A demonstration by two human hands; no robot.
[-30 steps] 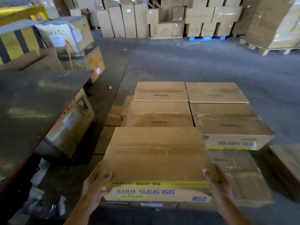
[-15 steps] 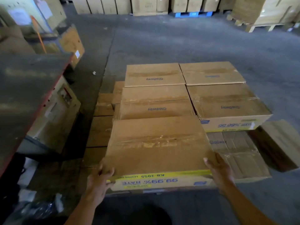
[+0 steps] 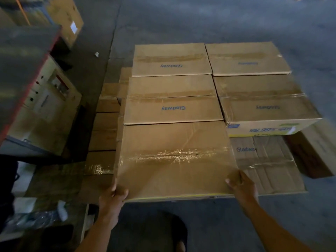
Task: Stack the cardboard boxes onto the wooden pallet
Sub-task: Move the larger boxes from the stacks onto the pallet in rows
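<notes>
Since the earlier frame the near box [image 3: 174, 160] has gone forward. Its far edge now meets the middle-left box [image 3: 172, 102], and its printed front face shows only as a thin yellow line along the near edge. Open grey floor [image 3: 200, 19] spreads across the top and right of the frame, and more of it lies along the bottom beneath the arms. On the left only a narrow dark strip separates the stack from the desk [image 3: 27, 70] with its red edge and the beige machine [image 3: 51, 99] under it. Three other boxes share the upper layer: the far-left box [image 3: 171, 59], the far-right box [image 3: 247, 59] and the middle-right box [image 3: 263, 102]. All are taped shut and set edge to edge. Just right of the near box that layer has a gap, where the creased top of a lower box [image 3: 269, 166] shows one level down. More lower boxes [image 3: 105, 124] stick out at the left of the stack. The left hand [image 3: 113, 197] grips the near box at its near-left corner, thumb on the top face and fingers wrapped round the side. The right hand [image 3: 240, 186] grips the near-right corner, thumb on top and fingers curled over the right edge.
</notes>
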